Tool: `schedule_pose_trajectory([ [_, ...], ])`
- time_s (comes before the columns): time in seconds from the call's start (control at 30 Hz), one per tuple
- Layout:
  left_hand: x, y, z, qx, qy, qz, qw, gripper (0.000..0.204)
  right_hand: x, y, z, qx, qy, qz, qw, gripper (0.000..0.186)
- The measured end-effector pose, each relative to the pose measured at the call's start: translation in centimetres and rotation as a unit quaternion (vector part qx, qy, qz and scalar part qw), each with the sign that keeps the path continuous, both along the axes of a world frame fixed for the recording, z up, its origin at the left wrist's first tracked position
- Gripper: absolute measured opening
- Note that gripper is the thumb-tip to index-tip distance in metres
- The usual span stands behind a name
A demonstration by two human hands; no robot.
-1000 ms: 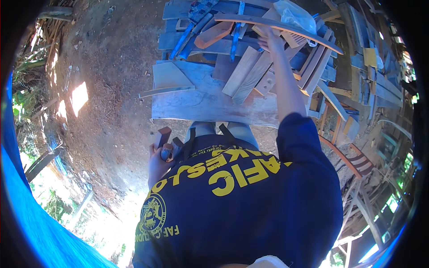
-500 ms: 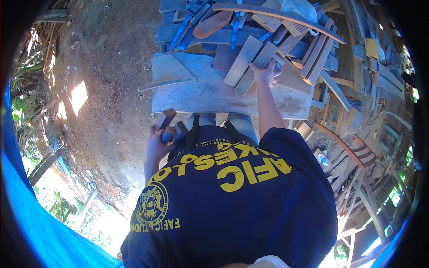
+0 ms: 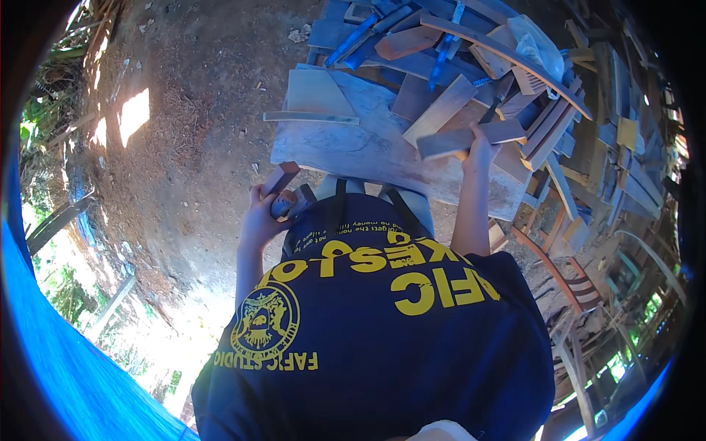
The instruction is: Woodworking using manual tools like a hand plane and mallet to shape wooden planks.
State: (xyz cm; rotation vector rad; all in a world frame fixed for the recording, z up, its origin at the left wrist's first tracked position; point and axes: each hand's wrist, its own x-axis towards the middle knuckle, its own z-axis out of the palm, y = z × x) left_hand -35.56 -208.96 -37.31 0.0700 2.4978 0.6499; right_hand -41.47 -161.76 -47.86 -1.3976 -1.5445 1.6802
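My right hand [image 3: 480, 151] is closed around a short flat wooden board [image 3: 445, 142], held nearly level above the right part of the workbench [image 3: 331, 151]. Another pale board [image 3: 443, 109] lies slanting on the bench just beyond it. Low at the left, beside my body, my left hand [image 3: 259, 215] grips a reddish-brown wooden block [image 3: 280, 178]. Darker rounded and angular pieces [image 3: 289, 203] show against that hand; whether they are part of the block I cannot tell.
A wide offcut [image 3: 316, 94] and a thin strip [image 3: 310, 117] lie on the bench's left. Beyond are piled timber pieces, a long curved strip [image 3: 507, 59] and a clear plastic bag [image 3: 535, 45]. At right, a reddish slatted wooden frame [image 3: 562, 275] lies among scrap wood.
My right hand has picked the nearer of two slanting boards up off the bench and turned it crosswise. My left hand still holds the block. The view has shifted, moving the bench rightward.
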Motion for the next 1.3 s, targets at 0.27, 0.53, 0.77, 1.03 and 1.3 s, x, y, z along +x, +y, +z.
schedule_pose_trajectory([
  [0.27, 1.5, -1.9, -1.2, 0.015, -0.002, 0.043, 0.999, 0.060, -4.7, -3.4, 4.9, -0.411, 0.153, -0.058, 0.897, 0.035],
  [0.53, 1.7, -1.0, -0.2, -0.006, -0.034, 0.068, 0.997, 0.059, 0.7, -10.4, 12.5, -0.363, 0.067, -0.074, 0.927, 0.039],
  [0.77, 1.1, -0.4, -0.6, -0.008, -0.040, 0.050, 0.998, 0.061, -0.3, -6.3, 10.5, 0.029, 0.112, 0.010, 0.993, 0.059],
  [1.03, 3.1, -2.1, -0.7, 0.006, -0.004, 0.052, 0.999, 0.060, -18.9, 10.1, 0.1, 0.235, 0.060, 0.137, 0.961, 0.067],
  [1.3, 4.8, -1.8, 0.1, -0.030, -0.053, 0.066, 0.996, 0.058, -18.4, 2.9, 3.2, 0.297, -0.313, 0.230, 0.872, 0.088],
])
